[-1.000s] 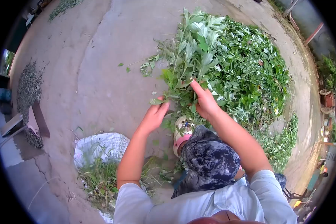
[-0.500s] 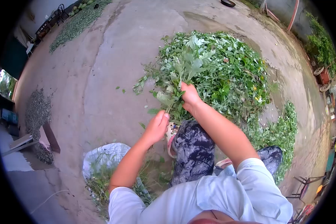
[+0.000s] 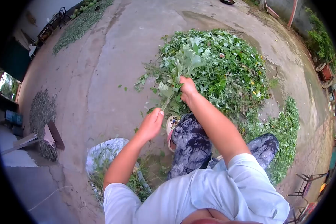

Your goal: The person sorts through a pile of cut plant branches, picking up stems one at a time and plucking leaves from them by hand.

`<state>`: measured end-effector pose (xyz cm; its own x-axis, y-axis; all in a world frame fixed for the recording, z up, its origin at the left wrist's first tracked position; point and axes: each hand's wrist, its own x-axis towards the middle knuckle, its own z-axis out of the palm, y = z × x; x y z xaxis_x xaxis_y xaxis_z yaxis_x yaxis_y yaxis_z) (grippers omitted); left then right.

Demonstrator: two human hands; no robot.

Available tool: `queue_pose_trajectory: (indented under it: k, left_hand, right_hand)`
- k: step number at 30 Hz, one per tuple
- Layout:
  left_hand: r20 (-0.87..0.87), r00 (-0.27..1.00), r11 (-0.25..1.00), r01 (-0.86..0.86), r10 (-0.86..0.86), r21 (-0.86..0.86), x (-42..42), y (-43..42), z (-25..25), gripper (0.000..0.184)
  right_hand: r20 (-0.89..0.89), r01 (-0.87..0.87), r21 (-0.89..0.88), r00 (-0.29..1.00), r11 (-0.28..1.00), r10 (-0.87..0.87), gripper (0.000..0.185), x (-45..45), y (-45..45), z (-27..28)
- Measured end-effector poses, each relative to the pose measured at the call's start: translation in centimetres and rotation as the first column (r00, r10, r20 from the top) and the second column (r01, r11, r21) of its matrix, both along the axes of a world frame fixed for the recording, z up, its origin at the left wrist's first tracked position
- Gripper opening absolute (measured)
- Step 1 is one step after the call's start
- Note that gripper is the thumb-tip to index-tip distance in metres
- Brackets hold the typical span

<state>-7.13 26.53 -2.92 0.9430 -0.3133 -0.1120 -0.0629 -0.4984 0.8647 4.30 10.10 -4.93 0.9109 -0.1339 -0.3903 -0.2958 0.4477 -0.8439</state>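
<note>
A leafy green plant stalk (image 3: 168, 99) stretches between my two hands, its broad pale leaves pointing away from me. My left hand (image 3: 152, 123) is closed around the lower stem end. Higher up, my right hand (image 3: 187, 89) grips the leafy part, its fingers wrapped round the stems. Just beyond and to the right lies a large heap of cut green plants (image 3: 227, 67), which the leaves in my right hand overlap. How many stems are in each hand cannot be made out.
A white sack (image 3: 107, 151) with grassy stems lies left of my legs. More cut greenery (image 3: 285, 128) is at the right. A broom (image 3: 53, 136) and a dustpan are by a dried leaf pile (image 3: 43, 108). Another leaf spread (image 3: 82, 26) lies far left on the concrete floor (image 3: 119, 56).
My left hand has drawn slightly left and down, away from the right hand, along the stem. My right hand stays almost in place, still closed on the stems. The view has shifted a little.
</note>
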Motion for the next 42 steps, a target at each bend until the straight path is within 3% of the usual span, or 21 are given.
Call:
queue_pose_trajectory:
  k: [6, 8, 9, 10, 11, 12, 14, 15, 18, 20, 22, 23, 24, 28, 30, 33, 36, 38, 39, 41, 42]
  left_hand:
    - [-0.004, 1.000, 0.999, 0.025, -0.025, 0.035, -0.2, 0.3, 0.5, 0.023]
    - [0.040, 0.996, 0.992, 0.075, -0.079, 0.098, -1.0, 1.0, 0.7, 0.024]
    - [0.042, 0.996, 0.992, 0.075, -0.079, 0.099, -1.9, 1.8, 0.7, 0.024]
    - [-0.188, 0.981, 0.998, 0.031, -0.040, -0.046, -3.1, 2.8, 0.6, 0.023]
    - [-0.415, 0.909, 0.984, -0.046, -0.032, -0.175, -4.0, 3.6, 0.7, 0.023]
    - [-0.418, 0.908, 0.984, -0.050, -0.028, -0.173, -4.5, 4.3, 1.1, 0.023]
    - [-0.627, 0.767, 0.848, -0.237, -0.137, -0.474, -5.8, 5.7, 1.8, 0.021]
    - [-0.631, 0.766, 0.846, -0.254, -0.119, -0.468, -6.1, 6.2, 1.9, 0.021]
    - [-0.507, 0.859, 0.774, -0.368, 0.071, -0.515, -5.9, 7.5, 3.0, 0.017]
    - [-0.395, 0.914, 0.777, -0.312, 0.089, -0.546, -5.3, 7.1, 4.0, 0.017]
    - [-0.380, 0.923, 0.794, -0.276, 0.062, -0.541, -4.2, 5.9, 4.6, 0.017]
    - [-0.379, 0.925, 0.811, -0.239, 0.023, -0.534, -3.6, 5.2, 4.8, 0.017]
    - [-0.371, 0.929, 0.810, -0.225, 0.010, -0.542, -3.1, 4.5, 5.0, 0.017]
    - [-0.373, 0.926, 0.823, -0.160, -0.066, -0.544, -2.4, 2.4, 4.4, 0.017]
    - [-0.395, 0.913, 0.806, -0.158, -0.100, -0.570, -2.8, 2.5, 4.3, 0.017]
    - [-0.494, 0.861, 0.749, -0.246, -0.124, -0.615, -4.3, 4.2, 4.6, 0.016]
    - [-0.577, 0.813, 0.824, -0.269, -0.083, -0.498, -5.8, 8.3, 2.8, 0.016]
    - [-0.481, 0.859, 0.906, -0.333, 0.176, -0.263, -5.8, 10.8, 1.8, 0.017]
    - [-0.488, 0.856, 0.908, -0.330, 0.172, -0.259, -5.2, 10.4, 2.4, 0.017]
    - [-0.280, 0.942, 0.820, -0.305, 0.184, -0.485, -2.2, 8.0, 4.6, 0.022]
    - [-0.127, 0.975, 0.882, -0.220, 0.184, -0.417, -0.8, 6.4, 5.4, 0.024]
  right_hand:
    - [-0.033, 0.037, -0.011, 0.999, 0.999, -0.037, 0.028, 0.0, 0.2, 0.0]
    - [-0.041, 0.255, -0.029, 0.966, 0.966, -0.256, 0.028, 1.6, -1.5, -1.0]
    - [0.005, 0.263, 0.000, 0.965, 0.965, -0.263, 0.029, 2.6, -3.1, -2.0]
    - [0.010, 0.334, 0.025, 0.942, 0.942, -0.334, 0.029, 2.7, -4.2, -1.0]
    - [0.125, 0.309, 0.063, 0.941, 0.949, -0.314, 0.031, 4.5, -6.8, -3.8]
    - [-0.006, 0.372, 0.096, 0.928, 0.923, -0.373, 0.033, 3.3, -7.2, 0.5]
    - [0.031, 0.348, 0.080, 0.936, 0.934, -0.351, 0.033, 3.1, -8.4, 1.8]
    - [0.096, 0.355, 0.053, 0.929, 0.934, -0.358, 0.031, 3.6, -9.3, 1.6]
    - [0.217, 0.401, 0.168, 0.876, 0.900, -0.431, 0.032, 3.2, -10.9, 4.2]
    - [0.166, 0.236, 0.212, 0.948, 0.948, -0.273, 0.038, 1.5, -9.4, 6.8]
    - [0.070, 0.036, 0.079, 0.997, 0.996, -0.042, 0.046, 0.6, -7.1, 7.0]
    - [0.037, -0.176, 0.133, 0.984, 0.975, 0.172, 0.050, -0.5, -5.6, 7.6]
    - [0.092, -0.288, 0.144, 0.956, 0.947, 0.277, 0.049, -0.7, -4.2, 7.0]
    - [0.021, -0.411, 0.008, 0.912, 0.912, 0.411, 0.042, -4.3, 1.0, 10.5]
    - [0.063, -0.325, 0.057, 0.945, 0.944, 0.322, 0.034, -4.2, 1.5, 10.3]
    - [0.181, -0.048, 0.118, 0.983, 0.992, 0.026, 0.024, -2.5, 0.1, 9.5]
    - [0.208, 0.091, 0.205, 0.969, 0.975, -0.134, 0.028, 0.2, -5.2, 8.6]
    - [0.213, 0.084, 0.150, 0.970, 0.985, -0.115, 0.028, -0.5, -5.3, 10.1]
    - [0.206, 0.070, 0.091, 0.975, 0.993, -0.087, 0.029, -1.3, -5.0, 10.4]
    - [0.195, 0.017, 0.096, 0.980, 0.995, -0.035, 0.034, -2.5, -3.1, 10.2]
    - [0.196, 0.016, 0.087, 0.980, 0.996, -0.033, 0.036, -3.0, -2.0, 10.1]
